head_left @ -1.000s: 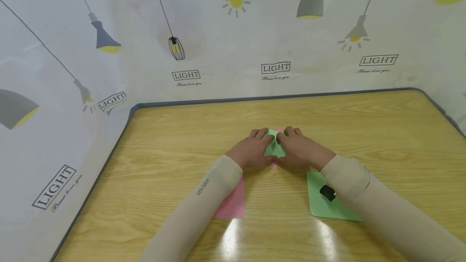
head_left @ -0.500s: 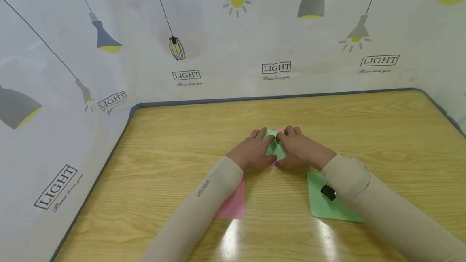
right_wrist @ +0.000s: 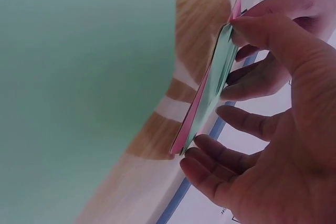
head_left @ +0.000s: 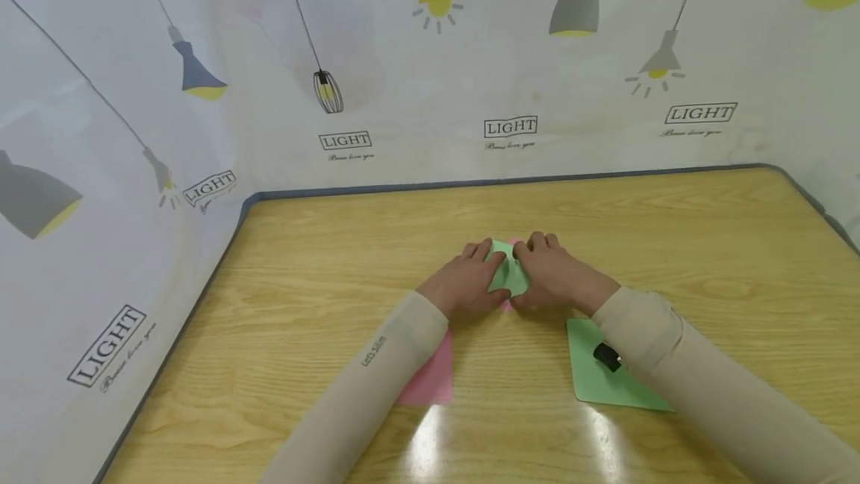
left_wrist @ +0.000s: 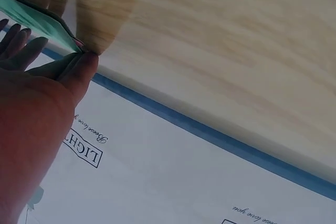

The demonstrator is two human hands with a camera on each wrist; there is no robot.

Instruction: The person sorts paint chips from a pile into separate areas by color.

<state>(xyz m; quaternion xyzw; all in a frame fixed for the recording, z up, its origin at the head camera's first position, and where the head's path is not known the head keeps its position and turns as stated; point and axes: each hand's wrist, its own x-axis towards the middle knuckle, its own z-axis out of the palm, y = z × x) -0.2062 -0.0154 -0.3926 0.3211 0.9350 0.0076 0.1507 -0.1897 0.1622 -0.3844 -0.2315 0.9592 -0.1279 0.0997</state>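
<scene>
Both hands hold a small green sheet of paper [head_left: 514, 279] above the middle of the table, with pink paper [right_wrist: 191, 121] lying against its underside. My left hand [head_left: 466, 278] grips the left side. In the left wrist view its thumb and a finger pinch the edge of the green sheet [left_wrist: 39, 19]. My right hand [head_left: 556, 275] holds the right side. Seen from the right wrist, its thumb is at one end of the green sheet [right_wrist: 215, 82] and its curled fingers touch the other. The sheet is slightly bent, and the fingers hide its outer edges.
A pink sheet [head_left: 431, 378] lies partly under the left forearm. Under the right forearm lies a larger green sheet [head_left: 598, 387], with a small black object [head_left: 608, 356] above it at the sleeve. A white lamp-printed sheet [head_left: 416, 95] borders the wooden table [head_left: 336, 245].
Both hands stay almost in place on the green sheet. Its lower right part shows slightly more than one second ago, and the right fingertips have shifted a little to the right.
</scene>
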